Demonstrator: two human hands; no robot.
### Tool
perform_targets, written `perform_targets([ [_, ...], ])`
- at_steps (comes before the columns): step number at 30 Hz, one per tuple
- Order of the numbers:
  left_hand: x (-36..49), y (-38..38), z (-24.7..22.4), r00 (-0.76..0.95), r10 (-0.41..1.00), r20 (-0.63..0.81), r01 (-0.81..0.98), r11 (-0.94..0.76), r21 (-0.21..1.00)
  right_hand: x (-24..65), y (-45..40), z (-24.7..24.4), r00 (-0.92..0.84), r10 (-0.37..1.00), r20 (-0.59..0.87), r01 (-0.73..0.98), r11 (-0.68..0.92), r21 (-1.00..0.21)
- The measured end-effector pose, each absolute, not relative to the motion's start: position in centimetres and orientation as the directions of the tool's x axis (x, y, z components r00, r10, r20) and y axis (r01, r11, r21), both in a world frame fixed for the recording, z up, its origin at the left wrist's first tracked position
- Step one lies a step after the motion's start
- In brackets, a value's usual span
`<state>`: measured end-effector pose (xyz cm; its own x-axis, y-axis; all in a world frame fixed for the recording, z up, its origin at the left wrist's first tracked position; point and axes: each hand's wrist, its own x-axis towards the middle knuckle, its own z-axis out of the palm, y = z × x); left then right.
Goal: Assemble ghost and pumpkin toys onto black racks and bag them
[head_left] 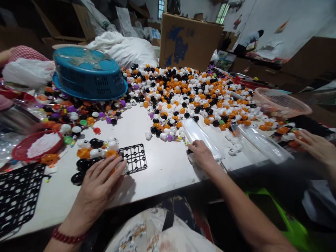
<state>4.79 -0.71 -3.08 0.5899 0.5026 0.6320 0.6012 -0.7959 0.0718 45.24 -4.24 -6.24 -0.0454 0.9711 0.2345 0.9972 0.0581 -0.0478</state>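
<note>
Here, loosely extended, the fingers of the left hand (97,189) cover part of the bead cluster (97,153) by the black grid (139,158), left of centre, while the right hand's (203,156) curl (grip unclear) beside clear sleeves (201,136).

The single view looks from the wearer's head, facing forward and steeply enough down to take in the wearer's patterned clothing (154,232) at the bottom edge. The left hand (101,185) and right hand (202,155) sit close below the lens, over the near side of the white bench (157,157). Farther off, the wide view reaches past the cardboard box (190,42) to the room's wall (299,21), with the bench's front edge slanting up rightward.
</note>
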Motion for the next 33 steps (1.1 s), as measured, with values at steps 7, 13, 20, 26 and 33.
perform_targets([
  [7, 5.3, -1.5, -2.7, 0.58, 0.582, 0.571, 0.654, -0.75, 0.099, 46.6, -3.1, -5.7, -0.188, 0.975, -0.119, 0.976, 0.199, 0.09],
  [13, 4.7, -1.8, -2.1, 0.595, 0.615, 0.517, 0.669, -0.736, 0.106, 42.5, -2.4, -6.1, -0.136, 0.985, -0.109, 0.979, 0.117, -0.169],
  [20, 3.4, -1.6, -1.5, 0.626, 0.613, 0.483, 0.619, -0.767, 0.172, 35.0, -2.0, -6.5, 0.142, 0.989, 0.049, 0.673, -0.06, -0.737],
  [26, 3.3, -1.4, -0.9, 0.625, 0.631, 0.46, 0.613, -0.762, 0.211, 26.3, 0.6, -5.1, 0.008, 0.983, 0.184, 0.191, 0.18, -0.965],
  [33, 3.2, -1.6, -0.5, 0.644, 0.623, 0.444, 0.602, -0.771, 0.209, 22.3, 2.3, -5.3, -0.331, 0.9, 0.285, 0.425, 0.411, -0.806],
])
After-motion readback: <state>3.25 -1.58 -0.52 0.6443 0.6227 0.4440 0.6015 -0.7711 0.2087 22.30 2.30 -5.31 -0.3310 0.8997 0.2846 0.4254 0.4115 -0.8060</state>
